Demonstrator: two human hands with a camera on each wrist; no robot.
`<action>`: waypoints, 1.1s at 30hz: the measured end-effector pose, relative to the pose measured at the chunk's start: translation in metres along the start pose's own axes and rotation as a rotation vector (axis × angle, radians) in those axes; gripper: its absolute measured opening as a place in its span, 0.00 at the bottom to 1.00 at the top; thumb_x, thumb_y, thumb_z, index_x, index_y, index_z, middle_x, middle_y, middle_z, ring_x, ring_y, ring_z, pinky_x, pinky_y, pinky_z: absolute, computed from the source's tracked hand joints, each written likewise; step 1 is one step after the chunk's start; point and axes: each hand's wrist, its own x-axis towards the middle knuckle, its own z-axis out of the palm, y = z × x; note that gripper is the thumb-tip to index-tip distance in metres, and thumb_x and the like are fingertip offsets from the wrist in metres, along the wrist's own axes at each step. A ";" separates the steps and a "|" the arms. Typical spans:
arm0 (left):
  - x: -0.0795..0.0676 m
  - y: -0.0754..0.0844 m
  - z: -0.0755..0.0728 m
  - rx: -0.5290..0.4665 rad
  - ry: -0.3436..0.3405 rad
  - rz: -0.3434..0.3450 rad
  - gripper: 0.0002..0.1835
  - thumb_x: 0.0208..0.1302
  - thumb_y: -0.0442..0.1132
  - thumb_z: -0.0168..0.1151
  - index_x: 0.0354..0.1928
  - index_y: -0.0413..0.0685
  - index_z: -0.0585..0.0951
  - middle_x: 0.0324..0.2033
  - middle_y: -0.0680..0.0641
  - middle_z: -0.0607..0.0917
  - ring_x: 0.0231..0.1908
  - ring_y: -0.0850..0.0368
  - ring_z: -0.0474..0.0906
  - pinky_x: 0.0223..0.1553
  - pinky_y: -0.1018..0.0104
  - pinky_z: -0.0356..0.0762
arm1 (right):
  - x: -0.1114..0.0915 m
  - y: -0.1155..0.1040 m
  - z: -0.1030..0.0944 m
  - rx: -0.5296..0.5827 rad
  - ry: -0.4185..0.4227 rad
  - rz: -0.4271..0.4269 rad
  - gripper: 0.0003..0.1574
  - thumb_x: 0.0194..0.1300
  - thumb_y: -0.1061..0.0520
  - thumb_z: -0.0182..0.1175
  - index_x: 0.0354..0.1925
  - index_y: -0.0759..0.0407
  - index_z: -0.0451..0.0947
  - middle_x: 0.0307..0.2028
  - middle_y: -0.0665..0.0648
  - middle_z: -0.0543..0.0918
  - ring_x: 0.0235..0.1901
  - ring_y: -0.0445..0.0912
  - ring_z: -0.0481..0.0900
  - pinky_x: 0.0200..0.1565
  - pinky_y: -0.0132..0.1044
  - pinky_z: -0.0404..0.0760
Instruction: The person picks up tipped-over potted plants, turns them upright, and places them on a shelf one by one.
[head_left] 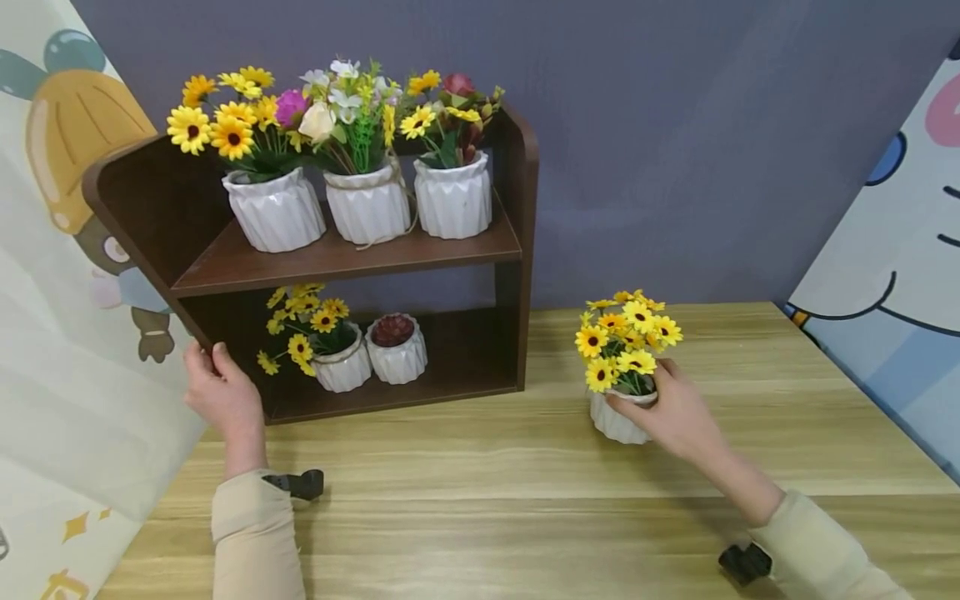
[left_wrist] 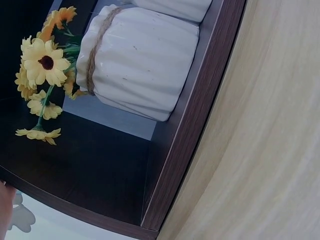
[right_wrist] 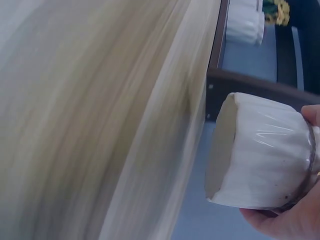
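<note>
My right hand grips the rim of a white ribbed flowerpot with yellow artificial sunflowers. In the right wrist view the pot's pale underside shows, raised off the table. My left hand holds the left side panel of a dark brown two-tier shelf by its front edge. In the left wrist view only a bit of that hand shows beside the panel. On the lower tier stand a pot of yellow flowers and a pot with a dark red succulent.
The upper tier carries three white pots: one with yellow flowers, one with mixed blooms and twine, one with red and yellow flowers. The shelf stands on a wood-grain table against a grey-blue back panel.
</note>
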 end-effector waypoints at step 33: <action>0.000 0.001 0.000 -0.020 -0.011 -0.028 0.22 0.67 0.52 0.43 0.50 0.43 0.75 0.43 0.43 0.82 0.36 0.50 0.72 0.43 0.60 0.67 | 0.012 -0.097 0.060 0.048 -0.095 -0.273 0.56 0.47 0.31 0.60 0.62 0.66 0.61 0.55 0.63 0.69 0.49 0.56 0.73 0.47 0.50 0.75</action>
